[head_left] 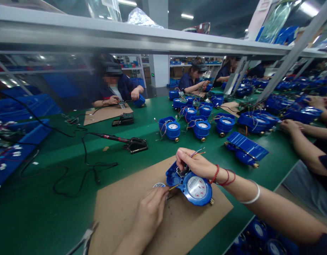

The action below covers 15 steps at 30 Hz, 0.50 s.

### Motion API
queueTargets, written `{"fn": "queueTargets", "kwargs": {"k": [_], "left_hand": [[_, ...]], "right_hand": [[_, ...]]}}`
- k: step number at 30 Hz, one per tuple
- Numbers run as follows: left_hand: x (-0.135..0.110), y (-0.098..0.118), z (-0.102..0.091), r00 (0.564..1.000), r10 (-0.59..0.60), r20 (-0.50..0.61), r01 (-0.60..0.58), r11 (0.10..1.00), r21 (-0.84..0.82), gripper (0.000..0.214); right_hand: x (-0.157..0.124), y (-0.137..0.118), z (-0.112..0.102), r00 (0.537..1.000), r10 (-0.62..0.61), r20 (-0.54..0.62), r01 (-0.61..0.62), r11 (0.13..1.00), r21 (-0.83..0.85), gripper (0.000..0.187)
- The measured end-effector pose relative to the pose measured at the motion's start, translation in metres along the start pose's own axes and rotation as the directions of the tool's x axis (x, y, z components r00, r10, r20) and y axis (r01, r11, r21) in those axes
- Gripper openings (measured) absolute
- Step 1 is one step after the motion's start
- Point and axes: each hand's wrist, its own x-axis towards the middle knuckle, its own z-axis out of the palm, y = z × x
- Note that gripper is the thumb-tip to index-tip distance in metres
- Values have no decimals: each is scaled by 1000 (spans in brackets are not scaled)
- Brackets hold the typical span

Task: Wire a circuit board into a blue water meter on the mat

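Right hand [196,163] grips wires on a blue water meter [195,187] (on cardboard [126,212]); left hand [152,209] pinches a thin tool.

Green workbench [152,124]; overhead shelf [126,35]; strip lights [187,16]

Factory assembly line: water meters [203,128], workers.

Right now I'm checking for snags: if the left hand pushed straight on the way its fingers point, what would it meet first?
The left hand points up and right, pinching a thin tool. First in that line is the blue water meter on the cardboard sheet, probably its open wiring compartment; depth is unclear.
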Motion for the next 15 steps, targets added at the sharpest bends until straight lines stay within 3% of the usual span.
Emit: {"fn": "queueTargets", "kwargs": {"k": [4,8,12,15], "left_hand": [[14,2,-17,974,-206,97,218,966,-138,16],[31,0,-27,918,-346,196,390,877,-279,17],[36,3,-29,897,-379,227,440,810,-387,16],[33,11,-33,913,-353,206,406,832,-377,12]], "right_hand": [[-10,-8,21,1000,-9,23,7,996,89,27],[-22,-18,39,995,-56,87,53,998,33,17],[-29,-22,52,1000,24,-17,-28,966,-256,23],[-31,-14,62,995,82,-64,-100,925,-366,26]]}}
